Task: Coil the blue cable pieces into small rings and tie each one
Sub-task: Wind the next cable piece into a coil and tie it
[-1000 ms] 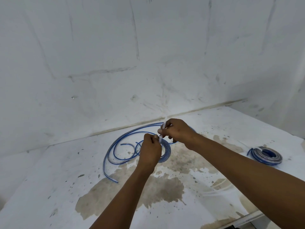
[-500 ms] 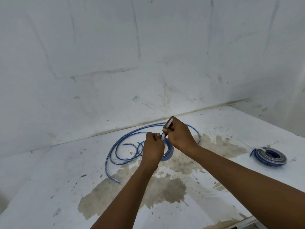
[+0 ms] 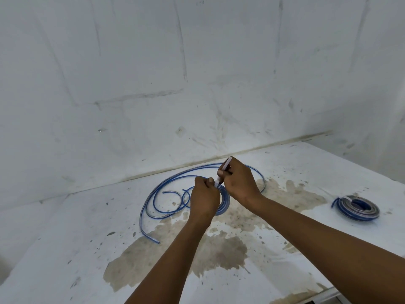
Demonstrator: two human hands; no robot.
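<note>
over on the left, loose blue cable [image 3: 153, 200] sprawls in wide loops across the stained white desk [image 3: 65, 249], one cut end lying near the brown stain, another short curl tucked inside the big arc. nothing holds those loops down, and they sit springy and open, so this looks like light, fairly stiff plastic-jacketed stuff that wants to uncoil the moment it is let go.

moving to the middle: the left hand [image 3: 205, 199] is curled tight around the near side of a small coiled ring [image 3: 224, 199], fingers and thumb pinching the turns together at its far edge. right beside it, touching, the right hand [image 3: 238, 183] pinches a white tie strip [image 3: 225, 166] whose free tail pokes up and away toward the wall. the strip runs down to the ring between the two thumbs; whether it is already locked i cannot tell, the fingers hide that spot.

my read: the best hold is exactly there, squeezing all the turns at one point right by the tie, because the smooth jacket could slide and the ring spring apart if the squeeze eases.

far right, well apart from the hands, a finished ring [image 3: 356, 207] lies flat on the desk, with a pale band across its far side.
</note>
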